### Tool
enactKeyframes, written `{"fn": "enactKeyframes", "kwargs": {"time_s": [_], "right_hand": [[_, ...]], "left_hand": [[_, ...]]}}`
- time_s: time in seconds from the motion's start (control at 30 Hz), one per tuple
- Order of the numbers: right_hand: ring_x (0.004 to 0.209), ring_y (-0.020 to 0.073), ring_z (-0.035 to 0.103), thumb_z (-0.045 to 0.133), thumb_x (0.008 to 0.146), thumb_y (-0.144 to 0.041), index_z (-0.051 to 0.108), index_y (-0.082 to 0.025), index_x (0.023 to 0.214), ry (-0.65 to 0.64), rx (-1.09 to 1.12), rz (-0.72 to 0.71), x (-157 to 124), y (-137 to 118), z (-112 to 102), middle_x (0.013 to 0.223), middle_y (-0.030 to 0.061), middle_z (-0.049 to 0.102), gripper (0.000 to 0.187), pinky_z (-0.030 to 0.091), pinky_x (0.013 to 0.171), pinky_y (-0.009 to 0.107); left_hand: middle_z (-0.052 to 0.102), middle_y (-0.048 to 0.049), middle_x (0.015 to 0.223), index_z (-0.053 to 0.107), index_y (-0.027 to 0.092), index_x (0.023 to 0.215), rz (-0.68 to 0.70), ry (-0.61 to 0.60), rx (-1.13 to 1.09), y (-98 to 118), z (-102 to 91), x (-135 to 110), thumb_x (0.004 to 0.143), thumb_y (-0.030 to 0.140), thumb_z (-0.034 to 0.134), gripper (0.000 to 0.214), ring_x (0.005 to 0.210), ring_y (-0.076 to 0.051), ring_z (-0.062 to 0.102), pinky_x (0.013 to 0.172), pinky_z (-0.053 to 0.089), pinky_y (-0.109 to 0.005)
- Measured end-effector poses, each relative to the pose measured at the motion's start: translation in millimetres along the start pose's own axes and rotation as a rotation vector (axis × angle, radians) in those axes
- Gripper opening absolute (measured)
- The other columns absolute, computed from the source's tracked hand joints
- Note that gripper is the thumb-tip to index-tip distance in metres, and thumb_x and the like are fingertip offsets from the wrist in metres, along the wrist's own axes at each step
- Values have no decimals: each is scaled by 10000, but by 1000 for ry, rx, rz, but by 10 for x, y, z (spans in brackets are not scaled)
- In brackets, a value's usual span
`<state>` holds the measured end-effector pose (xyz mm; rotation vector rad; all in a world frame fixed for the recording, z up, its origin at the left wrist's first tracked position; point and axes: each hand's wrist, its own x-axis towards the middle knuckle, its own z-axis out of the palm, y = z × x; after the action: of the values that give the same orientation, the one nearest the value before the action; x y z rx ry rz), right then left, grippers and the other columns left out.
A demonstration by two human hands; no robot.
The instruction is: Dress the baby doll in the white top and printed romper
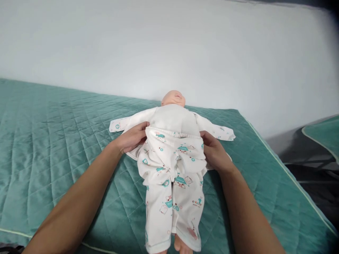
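Observation:
A baby doll [173, 98] lies on its back, head toward the wall and feet toward me. White trousers [160, 204] with teal and pink prints cover its legs and reach up to the belly, and a bare foot shows below a cuff. A matching white top [141, 116] is spread open under it, with the arms in its sleeves stretched out sideways. My left hand [134, 135] pinches the left side of the trousers' waistband. At the waistband's other side, my right hand [215, 151] is closed on the fabric, its fingertips partly hidden.
A green quilted cover [66, 141] lies beneath the doll, its edge sloping down along the right. Behind rises a pale wall [159, 46]. Another green padded surface [324, 134] stands at the far right, past a dark gap.

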<state>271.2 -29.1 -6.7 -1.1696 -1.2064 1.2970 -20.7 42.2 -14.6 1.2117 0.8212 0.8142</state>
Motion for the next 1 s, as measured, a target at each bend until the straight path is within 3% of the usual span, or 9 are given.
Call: {"fn": "enactKeyframes", "kwargs": {"time_s": [0.1, 0.33, 0.47, 0.6, 0.73, 0.87, 1.0], "right_hand": [[625, 115, 521, 818, 708, -319, 646, -253, 852, 77, 29, -46, -28, -51, 43, 762, -49, 626, 234, 412, 548, 229], [698, 157, 590, 800, 724, -396, 674, -252, 826, 130, -24, -84, -34, -85, 60, 793, -31, 686, 217, 457, 601, 267], [807, 194, 649, 795, 739, -393, 715, -259, 887, 103, -100, -88, -22, -37, 3, 868, -17, 730, 215, 493, 652, 286], [867, 233, 689, 796, 744, -399, 723, -261, 1000, 20, -89, 0, -29, -8, -10, 923, 9, 752, 300, 534, 688, 319], [840, 240, 702, 830, 716, -367, 703, -266, 1080, -73, -68, 59, -59, -38, 27, 975, 25, 754, 398, 565, 723, 363], [823, 251, 696, 851, 689, -356, 707, -266, 1039, -96, -48, 65, -67, -66, 40, 920, 27, 745, 389, 561, 692, 373], [813, 231, 667, 835, 697, -343, 711, -267, 955, -88, -64, 49, -26, -19, 1, 844, 12, 724, 296, 541, 669, 346]], "left_hand": [[751, -51, 915, 702, 188, 1040, -70, -20, -118, -20, 26, -19, 830, 354, 708, 268, 892, -210, 697, 782, 550, -315], [768, -48, 864, 734, 155, 957, -37, -89, -315, -55, 11, 4, 750, 249, 785, 233, 815, -190, 717, 789, 572, -304], [770, -23, 884, 729, 188, 988, -27, -114, -271, -105, -36, 29, 744, 171, 765, 248, 806, -167, 720, 775, 573, -280], [770, -34, 987, 712, 200, 1061, -30, -130, -195, -101, -4, 18, 700, 115, 767, 375, 906, -196, 716, 805, 567, -296], [764, -47, 1006, 708, 205, 1099, -46, -103, -100, -44, 82, -14, 727, 181, 758, 375, 1003, -238, 699, 861, 556, -345], [762, -74, 991, 719, 188, 1074, -53, -85, -55, -7, 133, -24, 771, 287, 740, 319, 960, -253, 700, 881, 550, -409], [762, -49, 916, 725, 211, 1018, -52, -35, -55, -22, 163, -4, 734, 247, 731, 286, 931, -263, 699, 818, 551, -402]]}}
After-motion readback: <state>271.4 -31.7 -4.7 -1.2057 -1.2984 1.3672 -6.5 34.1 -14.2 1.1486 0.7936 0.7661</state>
